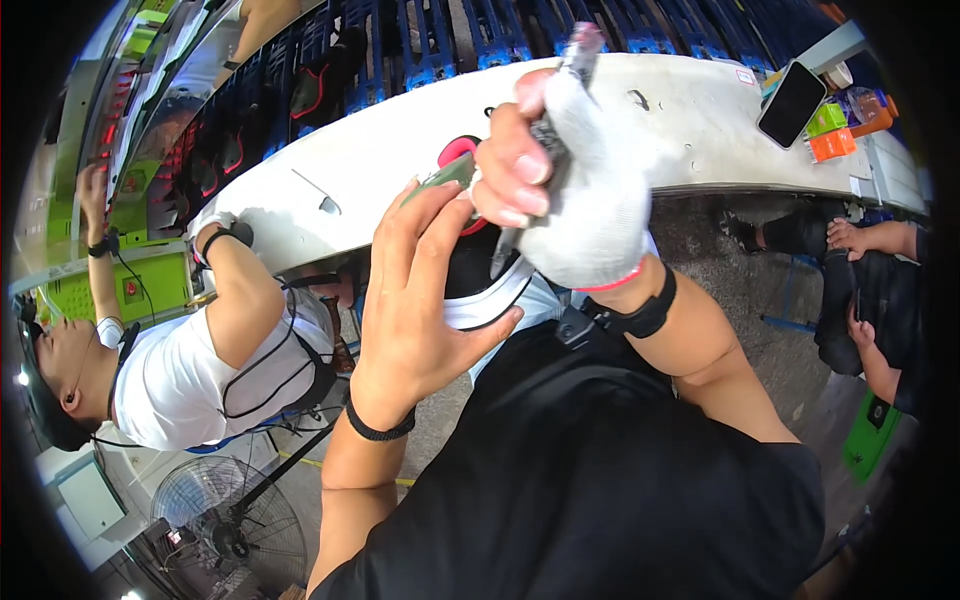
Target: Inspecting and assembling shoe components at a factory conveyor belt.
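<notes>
My bare left hand (425, 285) has its fingers stretched along what looks like a black shoe (478, 270) with a white sole edge and pink-red trim. Its thumb presses near the white edge, so the hand grips the piece from the side. A greenish flat part (440, 180) shows under the fingertips. My right hand (560, 185), in a white glove with bare fingertips, closes round a narrow dark, stained tool (580, 55). The tool's lower tip points down at the shoe; its exact kind is unclear. The hands partly hide the shoe.
A long white bench (690, 120) curves ahead, with a phone (793, 105) and small boxes (832, 145) at its right. Behind run blue racks (430, 45), with black-and-red shoes (310, 90) at left. A co-worker (190, 370) sits left; another person (880, 290) sits right. A fan (230, 530) stands lower left.
</notes>
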Tool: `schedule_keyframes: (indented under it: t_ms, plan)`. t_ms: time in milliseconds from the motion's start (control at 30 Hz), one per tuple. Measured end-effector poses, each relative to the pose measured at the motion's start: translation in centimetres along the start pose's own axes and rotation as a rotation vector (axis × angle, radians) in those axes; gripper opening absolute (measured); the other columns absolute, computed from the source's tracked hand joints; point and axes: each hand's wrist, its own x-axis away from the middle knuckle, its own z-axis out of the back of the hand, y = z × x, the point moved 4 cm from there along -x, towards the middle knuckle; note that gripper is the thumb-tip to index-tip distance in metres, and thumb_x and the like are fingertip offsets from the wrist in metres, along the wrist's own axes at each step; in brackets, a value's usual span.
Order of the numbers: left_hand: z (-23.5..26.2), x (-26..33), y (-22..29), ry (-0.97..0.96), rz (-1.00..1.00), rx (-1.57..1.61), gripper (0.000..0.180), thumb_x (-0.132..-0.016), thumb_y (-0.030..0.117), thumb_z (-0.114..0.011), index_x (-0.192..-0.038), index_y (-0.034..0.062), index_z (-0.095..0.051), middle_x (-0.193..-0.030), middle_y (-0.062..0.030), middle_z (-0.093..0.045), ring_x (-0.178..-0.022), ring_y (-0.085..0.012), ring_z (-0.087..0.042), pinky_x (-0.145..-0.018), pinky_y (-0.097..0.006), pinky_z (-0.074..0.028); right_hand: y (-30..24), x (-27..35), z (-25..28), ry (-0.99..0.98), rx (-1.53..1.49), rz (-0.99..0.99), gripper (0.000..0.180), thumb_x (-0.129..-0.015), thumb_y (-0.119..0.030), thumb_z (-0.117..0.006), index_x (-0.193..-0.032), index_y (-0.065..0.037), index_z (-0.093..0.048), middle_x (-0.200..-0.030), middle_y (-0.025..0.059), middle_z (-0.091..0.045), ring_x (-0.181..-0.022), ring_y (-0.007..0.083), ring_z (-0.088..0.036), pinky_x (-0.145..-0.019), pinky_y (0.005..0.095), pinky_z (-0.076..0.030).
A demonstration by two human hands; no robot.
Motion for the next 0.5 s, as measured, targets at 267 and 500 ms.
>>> schedule_keyframes:
  t_ms: [267,500]
  plan:
    - [-0.5,0.4,0.5,-0.034,0.051,-0.075,0.112,-0.059,0.013,-0.100,-0.159,0.0051,-0.051,-0.154,-0.0215,-0.054,-0.142,-0.0430,-0.055,-0.117,-0.051,-0.049,0.1,1.0,3.5,0.201,-0.110,-0.053,0.037,-0.119,-0.050,-0.046,-0.114,-0.016,-0.060,-0.076,0.0024,-0.054,-0.056,0.0124,-0.045,-0.054,0.0305,-0.039]
    - [-1.2,0.5,0.8,0.001,0.063,-0.098,0.109,-0.059,0.015,-0.100,-0.157,0.0033,-0.053,-0.152,-0.0217,-0.053,-0.139,-0.0420,-0.057,-0.113,-0.050,-0.052,1.6,2.8,1.0,0.211,-0.158,-0.033,0.036,-0.119,-0.048,-0.048,-0.115,-0.015,-0.060,-0.075,0.0021,-0.053,-0.057,0.0125,-0.044,-0.054,0.0299,-0.040]
